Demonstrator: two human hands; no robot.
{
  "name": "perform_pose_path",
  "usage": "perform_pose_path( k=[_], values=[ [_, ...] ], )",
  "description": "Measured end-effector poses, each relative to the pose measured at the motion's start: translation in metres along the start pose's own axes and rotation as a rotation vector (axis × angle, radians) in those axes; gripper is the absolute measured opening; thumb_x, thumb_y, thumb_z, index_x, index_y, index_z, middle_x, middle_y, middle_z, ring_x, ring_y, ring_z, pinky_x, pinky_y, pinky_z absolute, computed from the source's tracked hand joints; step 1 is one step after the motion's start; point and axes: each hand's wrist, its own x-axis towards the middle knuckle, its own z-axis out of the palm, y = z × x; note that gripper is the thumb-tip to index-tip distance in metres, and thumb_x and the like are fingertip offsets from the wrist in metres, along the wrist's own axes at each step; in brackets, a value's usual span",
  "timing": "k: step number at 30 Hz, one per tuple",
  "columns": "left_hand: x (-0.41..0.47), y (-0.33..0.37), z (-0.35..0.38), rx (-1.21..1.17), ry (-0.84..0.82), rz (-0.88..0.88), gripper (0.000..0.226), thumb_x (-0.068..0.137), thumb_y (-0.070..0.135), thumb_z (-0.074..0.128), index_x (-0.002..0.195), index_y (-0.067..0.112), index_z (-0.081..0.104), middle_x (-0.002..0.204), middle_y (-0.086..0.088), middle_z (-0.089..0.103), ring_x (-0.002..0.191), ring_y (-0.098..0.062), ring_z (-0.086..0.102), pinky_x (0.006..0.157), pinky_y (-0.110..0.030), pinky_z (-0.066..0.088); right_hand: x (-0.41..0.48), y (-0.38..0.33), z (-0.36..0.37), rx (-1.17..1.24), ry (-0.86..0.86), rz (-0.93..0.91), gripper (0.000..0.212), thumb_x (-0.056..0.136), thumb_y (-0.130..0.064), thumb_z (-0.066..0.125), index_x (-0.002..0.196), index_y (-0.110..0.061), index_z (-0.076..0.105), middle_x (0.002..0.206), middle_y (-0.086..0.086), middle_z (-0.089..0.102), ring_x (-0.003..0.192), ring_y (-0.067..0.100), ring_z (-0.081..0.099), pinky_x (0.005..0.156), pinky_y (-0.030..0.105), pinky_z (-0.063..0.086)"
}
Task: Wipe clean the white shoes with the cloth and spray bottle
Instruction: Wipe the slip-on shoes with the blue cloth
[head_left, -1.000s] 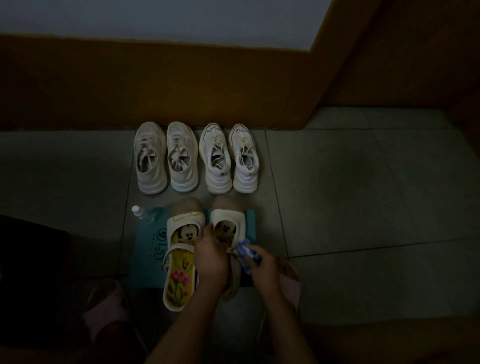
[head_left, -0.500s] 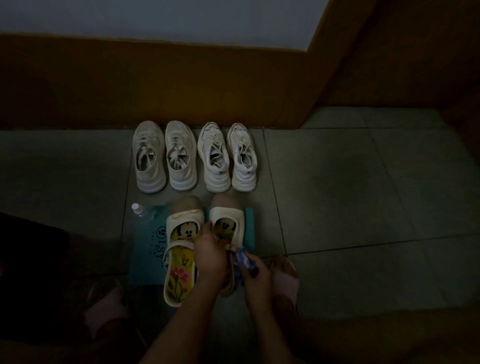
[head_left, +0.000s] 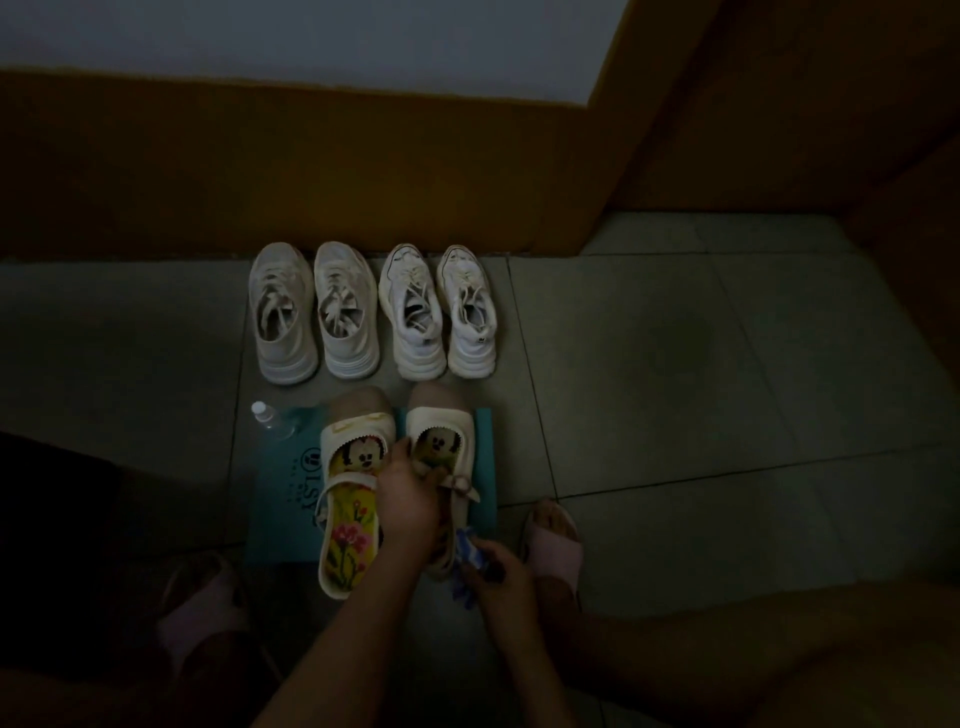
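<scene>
Two white strap shoes with cartoon insoles lie on a teal mat (head_left: 280, 499). My left hand (head_left: 410, 493) grips the right strap shoe (head_left: 447, 436) across its middle. My right hand (head_left: 501, 574) pinches a blue and white cloth (head_left: 470, 548) against that shoe's heel end. The left strap shoe (head_left: 350, 499) lies untouched beside it. A clear spray bottle (head_left: 270, 415) stands at the mat's far left corner. Two pairs of white sneakers stand in a row by the wall, the left pair (head_left: 314, 317) and the right pair (head_left: 439, 312).
My feet in pink slippers rest on the tiled floor, one at the left (head_left: 200, 618) and one at the right (head_left: 553, 540). A brown wall (head_left: 363, 166) runs behind the sneakers and turns forward at the right. The scene is dim.
My right hand with the cloth has slid down and back along the right strap shoe toward its heel. My left hand keeps its hold on the shoe.
</scene>
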Motion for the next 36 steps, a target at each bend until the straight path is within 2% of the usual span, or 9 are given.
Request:
perform_pose_path(
  k=[4,6,10,15,18,24,29,33,36],
  values=[
    [0.000,0.000,-0.001,0.004,-0.006,0.003,0.054,0.077,0.012,0.070,0.126,0.004,0.050,0.116,-0.018,0.061,0.102,-0.032,0.058,0.084,-0.036,0.048,-0.006,0.002,-0.004,-0.049,-0.058,0.033,0.016,0.086,0.002,0.061,0.098,-0.008,0.060,0.090,0.020,0.066,0.056,-0.007,0.060,0.054,0.012,0.044],
    [0.000,0.001,-0.002,0.009,-0.003,0.005,0.057,0.077,0.012,0.071,0.128,0.002,0.049,0.118,-0.020,0.059,0.105,-0.033,0.057,0.087,-0.038,0.047,-0.011,0.000,-0.010,-0.069,-0.119,0.033,0.017,0.085,0.001,0.062,0.095,-0.012,0.060,0.085,0.011,0.067,0.059,-0.008,0.061,0.058,0.012,0.044],
    [-0.001,0.003,-0.004,0.007,-0.019,-0.002,0.057,0.074,0.014,0.072,0.125,0.003,0.050,0.115,-0.019,0.061,0.103,-0.033,0.058,0.088,-0.039,0.048,-0.015,-0.019,-0.024,-0.024,-0.178,-0.003,0.026,0.085,0.002,0.061,0.110,-0.003,0.060,0.087,-0.009,0.065,0.070,-0.009,0.062,0.067,0.010,0.047],
    [-0.004,0.008,-0.007,0.006,-0.051,0.001,0.061,0.073,0.027,0.074,0.126,0.008,0.050,0.113,-0.014,0.063,0.103,-0.029,0.059,0.087,-0.036,0.050,-0.014,-0.045,-0.028,0.085,-0.166,-0.033,0.027,0.086,-0.007,0.062,0.111,-0.018,0.060,0.107,0.000,0.068,0.094,0.008,0.065,0.076,0.017,0.051],
    [-0.006,0.015,-0.018,-0.028,-0.060,0.036,0.056,0.077,0.034,0.071,0.124,0.012,0.052,0.113,-0.008,0.063,0.105,-0.024,0.060,0.089,-0.037,0.050,-0.009,-0.059,-0.028,0.154,-0.068,-0.014,0.030,0.086,-0.009,0.063,0.114,-0.018,0.060,0.109,0.004,0.067,0.095,0.013,0.065,0.073,0.018,0.052],
    [-0.004,0.005,-0.066,0.102,0.189,0.145,0.046,0.080,0.021,0.068,0.123,0.012,0.054,0.121,-0.012,0.058,0.111,-0.028,0.053,0.093,-0.039,0.046,0.014,-0.096,-0.018,0.186,-0.043,-0.097,0.030,0.087,-0.008,0.061,0.115,-0.017,0.059,0.112,0.008,0.066,0.099,0.021,0.064,0.087,0.034,0.052],
    [-0.010,-0.018,-0.078,0.167,0.217,-0.008,0.061,0.076,0.028,0.071,0.129,0.011,0.048,0.131,-0.014,0.047,0.120,-0.032,0.043,0.096,-0.042,0.039,0.043,-0.132,0.008,0.086,-0.085,-0.239,0.034,0.085,-0.001,0.062,0.119,-0.004,0.058,0.109,0.013,0.064,0.097,0.022,0.061,0.075,0.020,0.050],
    [-0.017,-0.028,-0.074,0.147,0.150,-0.169,0.086,0.069,0.041,0.076,0.137,0.009,0.035,0.138,-0.017,0.039,0.127,-0.034,0.038,0.101,-0.044,0.038,0.063,-0.154,0.034,-0.016,-0.129,-0.309,0.035,0.086,0.001,0.061,0.120,-0.003,0.059,0.111,0.008,0.060,0.102,0.017,0.056,0.082,0.027,0.045],
    [-0.016,-0.028,-0.068,0.118,0.105,-0.270,0.096,0.065,0.051,0.076,0.139,0.009,0.031,0.141,-0.017,0.035,0.129,-0.035,0.036,0.099,-0.043,0.039,0.079,-0.160,0.049,-0.073,-0.154,-0.322,0.035,0.085,0.002,0.061,0.120,-0.003,0.059,0.117,0.013,0.061,0.106,0.019,0.056,0.084,0.027,0.044]
  ],
)
